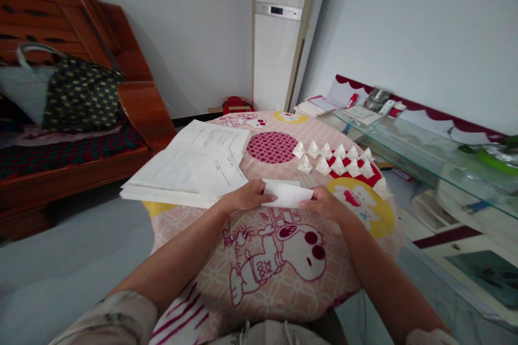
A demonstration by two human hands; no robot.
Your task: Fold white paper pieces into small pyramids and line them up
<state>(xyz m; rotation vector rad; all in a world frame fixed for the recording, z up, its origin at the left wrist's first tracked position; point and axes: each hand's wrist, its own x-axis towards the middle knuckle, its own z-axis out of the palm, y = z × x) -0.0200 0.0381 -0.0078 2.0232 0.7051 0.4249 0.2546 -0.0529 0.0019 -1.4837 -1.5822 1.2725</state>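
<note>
A white sheet of paper [288,194], folded into a strip, is stretched between my two hands above the cloth-covered table. My left hand [250,195] pinches its left end, thumb on top. At the other end, my right hand [322,202] grips it between thumb and fingers. To the left lies a thick stack of printed paper [170,164], with a loose printed sheet [222,172] near my left hand. Several small folded paper pyramids [340,166] stand in two rows beyond my right hand.
The round table wears a pink cartoon-print tablecloth [214,280]. At the right is a glass shelf [437,161] holding cans, papers and other items. A wooden bench [140,113] with a patterned bag [83,94] stands left. Behind the table rises a tall white air conditioner [275,54].
</note>
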